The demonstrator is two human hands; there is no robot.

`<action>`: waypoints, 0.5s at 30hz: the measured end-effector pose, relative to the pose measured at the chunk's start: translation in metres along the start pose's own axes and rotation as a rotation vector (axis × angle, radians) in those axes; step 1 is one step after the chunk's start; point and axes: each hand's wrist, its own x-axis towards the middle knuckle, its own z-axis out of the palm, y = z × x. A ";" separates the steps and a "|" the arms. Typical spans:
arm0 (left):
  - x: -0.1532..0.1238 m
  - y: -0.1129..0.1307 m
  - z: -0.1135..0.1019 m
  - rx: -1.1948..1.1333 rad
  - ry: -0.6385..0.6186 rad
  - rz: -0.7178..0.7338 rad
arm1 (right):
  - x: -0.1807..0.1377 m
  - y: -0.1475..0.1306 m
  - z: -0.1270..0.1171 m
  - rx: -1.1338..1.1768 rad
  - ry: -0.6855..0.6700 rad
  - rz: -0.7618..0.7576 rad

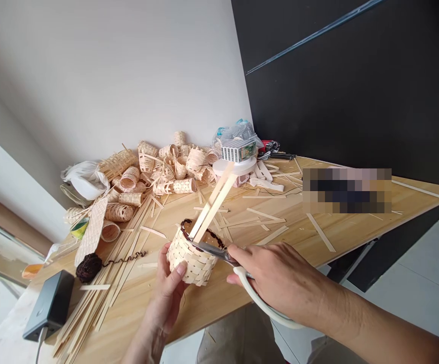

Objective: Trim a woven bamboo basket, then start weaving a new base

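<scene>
The left hand (165, 296) grasps a small woven basket (189, 260) over the counter's near edge (219, 298), its fingers (179, 270) curled around the wall. The right hand (276, 278) clenches white-handled scissors (213, 252), blades at the basket rim, beside two upright strips (209, 202). A ball of dark cord (89, 267) lies left; woven pieces (158, 177) pile toward the far corner.

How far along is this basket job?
Much looks done: a heap of woven basket pieces lies by the wall. The left hand holds a basket with dark cord on its rim, and the right hand brings scissors to it. Left: two strips stand up from it, apparently untrimmed, and loose strips lie nearby.
</scene>
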 end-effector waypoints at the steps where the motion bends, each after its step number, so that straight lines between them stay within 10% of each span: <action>1: 0.000 0.001 0.001 0.006 0.010 0.009 | 0.000 0.000 0.000 0.006 -0.003 -0.001; 15: 0.002 0.003 0.000 0.097 0.065 0.104 | 0.002 0.003 0.003 0.043 0.031 -0.030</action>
